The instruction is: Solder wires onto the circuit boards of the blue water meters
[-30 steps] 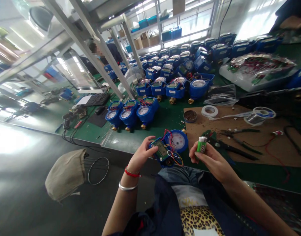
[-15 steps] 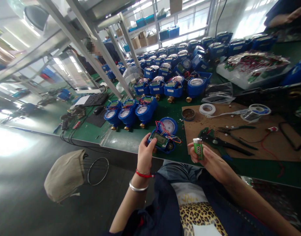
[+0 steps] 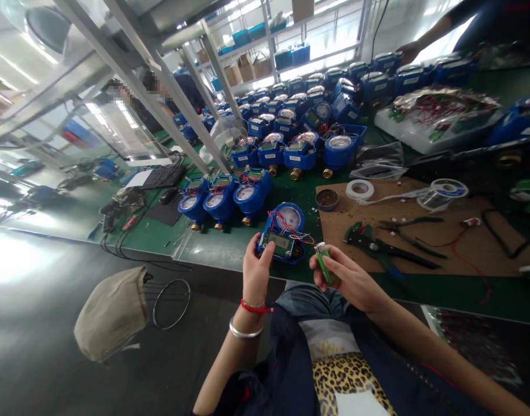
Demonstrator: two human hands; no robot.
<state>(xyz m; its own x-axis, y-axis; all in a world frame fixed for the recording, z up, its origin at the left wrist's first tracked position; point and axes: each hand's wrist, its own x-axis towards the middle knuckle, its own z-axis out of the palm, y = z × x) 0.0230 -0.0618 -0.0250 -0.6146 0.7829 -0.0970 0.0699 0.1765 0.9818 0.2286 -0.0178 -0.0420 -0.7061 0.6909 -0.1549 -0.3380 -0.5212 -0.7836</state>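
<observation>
My left hand [image 3: 256, 267] grips a blue water meter [image 3: 283, 232] at the near edge of the green bench, thumb on its small green display. Red, blue and yellow wires loop over the meter's top. My right hand [image 3: 345, 280] is closed around a green cylindrical battery [image 3: 322, 261], holding it just right of the meter, its top end tilted toward the wires.
Three blue meters [image 3: 223, 199] stand in a row behind the held one, with several more rows [image 3: 299, 124] further back. A brown mat [image 3: 425, 245] carries pliers [image 3: 377, 245], tape rolls [image 3: 359, 189] and a small tin [image 3: 326, 199]. Another person's arm [image 3: 425, 34] reaches in far right.
The meter has been pushed away onto the bench and set flatter. My right hand has carried the battery left and tilted it toward the meter's wires.
</observation>
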